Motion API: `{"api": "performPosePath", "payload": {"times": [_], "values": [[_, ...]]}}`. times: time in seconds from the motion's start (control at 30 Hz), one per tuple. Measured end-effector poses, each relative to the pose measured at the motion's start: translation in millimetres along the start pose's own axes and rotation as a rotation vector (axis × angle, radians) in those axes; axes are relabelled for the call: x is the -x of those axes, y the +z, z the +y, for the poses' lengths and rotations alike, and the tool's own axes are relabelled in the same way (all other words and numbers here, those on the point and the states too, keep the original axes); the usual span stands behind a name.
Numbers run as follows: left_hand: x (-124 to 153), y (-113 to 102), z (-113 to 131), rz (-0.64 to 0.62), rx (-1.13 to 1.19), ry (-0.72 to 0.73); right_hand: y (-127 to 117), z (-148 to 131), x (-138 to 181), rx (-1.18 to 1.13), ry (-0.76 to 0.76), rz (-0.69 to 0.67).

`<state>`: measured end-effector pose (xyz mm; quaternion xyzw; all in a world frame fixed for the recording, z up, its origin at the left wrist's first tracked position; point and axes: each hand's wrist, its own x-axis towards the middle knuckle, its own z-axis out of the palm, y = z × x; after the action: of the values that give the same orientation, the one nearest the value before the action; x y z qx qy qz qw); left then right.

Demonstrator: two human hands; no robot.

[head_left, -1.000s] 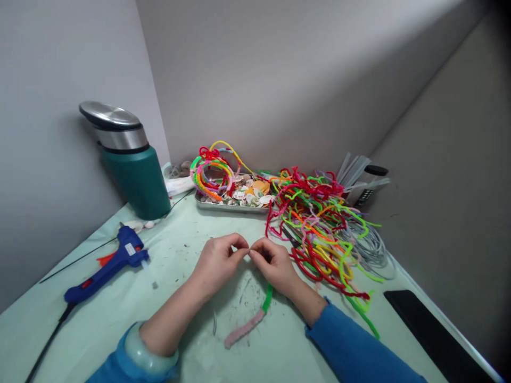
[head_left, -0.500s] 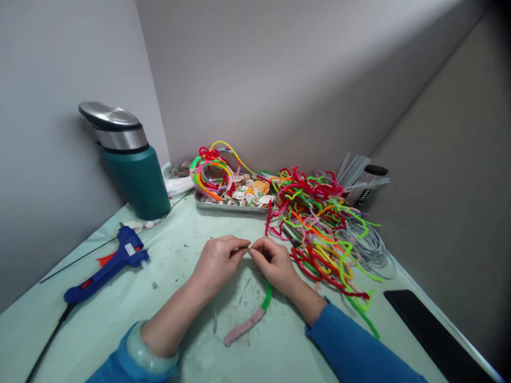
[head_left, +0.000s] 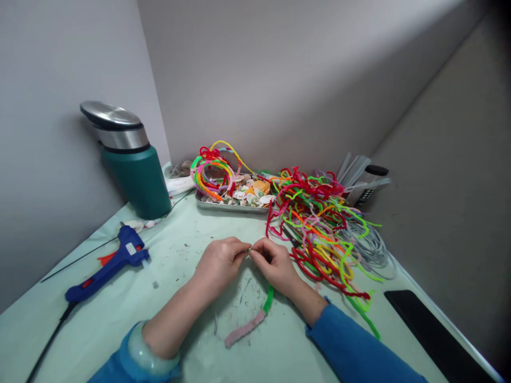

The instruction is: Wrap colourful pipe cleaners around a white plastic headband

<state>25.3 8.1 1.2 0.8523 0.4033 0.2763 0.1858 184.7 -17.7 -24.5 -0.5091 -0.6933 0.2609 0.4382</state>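
My right hand (head_left: pixel 274 264) is closed in a pinch on a pipe cleaner strip (head_left: pixel 245 329), green near the hand and pink toward its far end. The strip curves out below my palm and hangs over the table. My left hand (head_left: pixel 221 264) meets it fingertip to fingertip, pinching a thin dark end between thumb and forefinger. Most of that small end is hidden by the fingers. Right of my hands lies a big tangle of coloured pipe cleaners (head_left: pixel 315 213), with pliers (head_left: pixel 291 235) partly buried at its left edge.
A blue glue gun (head_left: pixel 107 264) with a cord lies at left, before a green bottle (head_left: pixel 138 181). A metal tray (head_left: pixel 231 208) of shells and coloured loops stands at the back. Grey wire coils (head_left: pixel 365 242) and a black flat object (head_left: pixel 435 335) are at right.
Both hands stay pinched together in nearly the same place. The fingertips and the green and pink strip have shifted only slightly.
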Motion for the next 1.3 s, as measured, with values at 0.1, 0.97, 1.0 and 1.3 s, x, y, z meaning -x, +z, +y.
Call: {"api": "performPosePath", "payload": {"times": [0.1, 0.97, 1.0, 1.3], "values": [[-0.2, 0.8, -1.1, -0.013, -0.020, 0.012, 0.0, 0.5, 0.3, 0.014, -0.011, -0.004], [0.4, -1.8, 0.8, -0.018, 0.076, -0.144, -0.3, 1.5, 0.7, 0.009, -0.019, 0.019], [0.2, -2.0, 1.0, -0.016, 0.081, -0.138, -0.4, 1.4, 0.6, 0.005, -0.017, 0.020], [-1.1, -2.6, 0.1, -0.012, 0.091, -0.093, 0.0, 1.2, 0.5, 0.012, -0.012, 0.015]]}}
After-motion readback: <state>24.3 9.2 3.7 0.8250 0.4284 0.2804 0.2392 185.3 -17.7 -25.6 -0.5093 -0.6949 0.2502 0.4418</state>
